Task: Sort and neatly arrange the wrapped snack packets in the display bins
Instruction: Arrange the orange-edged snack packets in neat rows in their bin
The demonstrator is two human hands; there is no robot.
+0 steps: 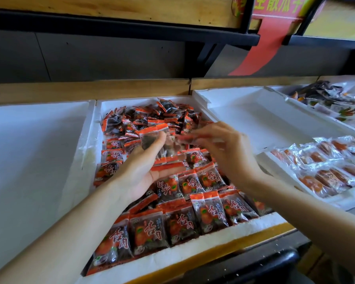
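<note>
Closest to the lens, the front rows [148,236] of red-and-black wrapped packets are laid flat, label up and overlapped like shingles, inside the white foam bin [193,249], so that's the pattern to be matched. Further back, about mid-bin, the left hand [139,171] is turned palm up with its fingers curled round a small stack [158,146] of the same packets, held just above the laid rows. The right hand [225,148] is stretched across toward the top of that stack. Its fingertips are drawn together at a red smear that is probably one packet, but it's all blurred, so whether anything is actually pinched can't be told. Behind both hands, the loose heap [152,117] at the far end of the bin is not yet sorted. For the step in hand (judged to be squaring up a handful before it gets laid), the stack should be cupped loosely, not squeezed, since the wrappers look slick and would likely be squirted out sideways. Each packet is best turned printed side up with the red seal edges lined up, then set down so the row in front is just overlapped. Orange packets from the neighbouring bin [326,167] on the right should be kept out of the mix.
</note>
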